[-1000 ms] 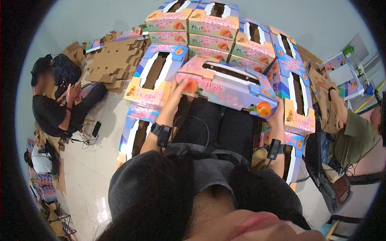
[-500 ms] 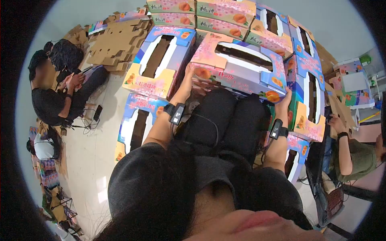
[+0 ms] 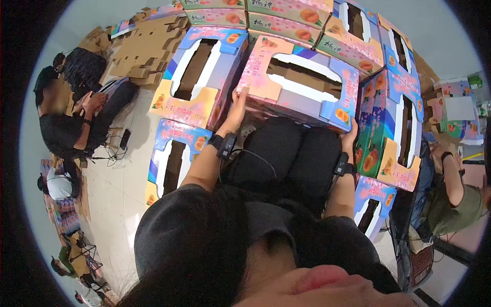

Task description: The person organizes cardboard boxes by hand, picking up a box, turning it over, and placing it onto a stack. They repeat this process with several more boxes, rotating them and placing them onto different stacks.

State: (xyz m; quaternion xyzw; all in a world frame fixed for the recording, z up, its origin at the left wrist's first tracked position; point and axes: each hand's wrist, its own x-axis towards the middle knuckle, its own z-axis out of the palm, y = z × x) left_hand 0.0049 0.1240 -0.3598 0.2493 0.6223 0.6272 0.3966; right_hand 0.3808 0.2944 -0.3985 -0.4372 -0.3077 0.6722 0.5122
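Observation:
A printed peach carton [image 3: 302, 105] with a long window in its white-edged top is in front of my knees. My left hand [image 3: 236, 108] grips its near left corner, with the thumb against the side and the other fingers mostly hidden. At the near right corner my right hand [image 3: 351, 136] holds the carton, its fingers partly hidden behind the edge. Left of it stands a similar carton [image 3: 215, 100], and another [image 3: 396, 176] is close on the right. Through the window the brown cardboard inside shows.
Stacked peach cartons [image 3: 286, 25] rise behind. Flat brown cardboard sheets [image 3: 148, 48] are piled at the far left. A seated person [image 3: 64, 117] is on the left, and another person's arm [image 3: 452, 179] is at the right. Pale floor [image 3: 112, 189] shows at left.
The carton between my hands has turned so that its top faces me more and its printed front shows less. It has shifted slightly left, and my right hand has moved left and down with it.

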